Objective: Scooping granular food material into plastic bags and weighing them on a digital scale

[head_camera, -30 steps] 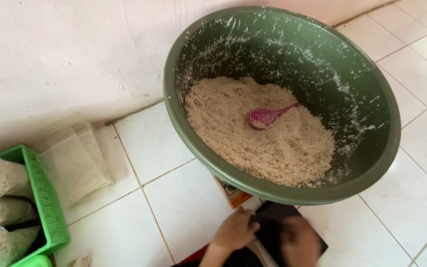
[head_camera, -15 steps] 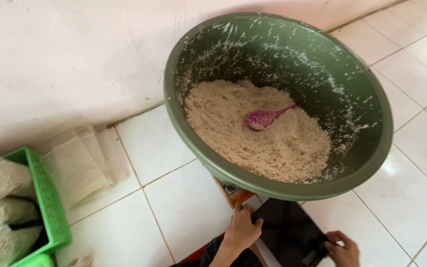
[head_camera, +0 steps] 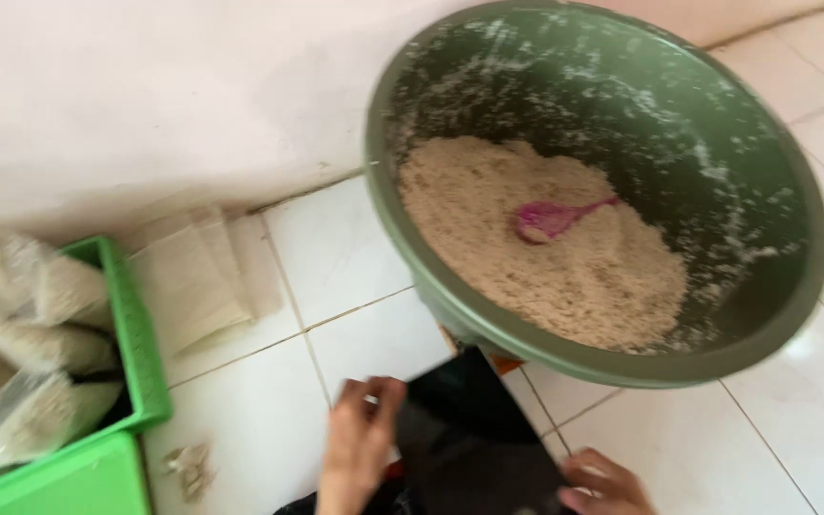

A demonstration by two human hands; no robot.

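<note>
I hold a flat black tray [head_camera: 469,439] low in front of me, over the white tiled floor [head_camera: 336,257]. My left hand [head_camera: 360,434] grips its left edge, the fingers curled over the rim near the top corner, so the tray cannot tip to that side. My right hand [head_camera: 603,482] is at the lower right corner; only the bent fingers show at the border of the view, and I cannot tell how firmly they pinch the edge. With one hand on each side, the tray stays level. Its far corner reaches just under the rim of the big green basin [head_camera: 450,305], which stands on the floor beside the wall and is tilted a little toward me, so that the pale crumbly mixture [head_camera: 545,257] inside lies on the near side. A pink spoon [head_camera: 550,217] rests on top of the mixture, its handle pointing to the right, easy to take. On my left stands a green crate [head_camera: 135,353] with filled clear bags [head_camera: 30,324], and a stack of empty bags [head_camera: 193,277] lies flat beside it. Some crumbs [head_camera: 188,467] are on the tile near my left hand.
</note>
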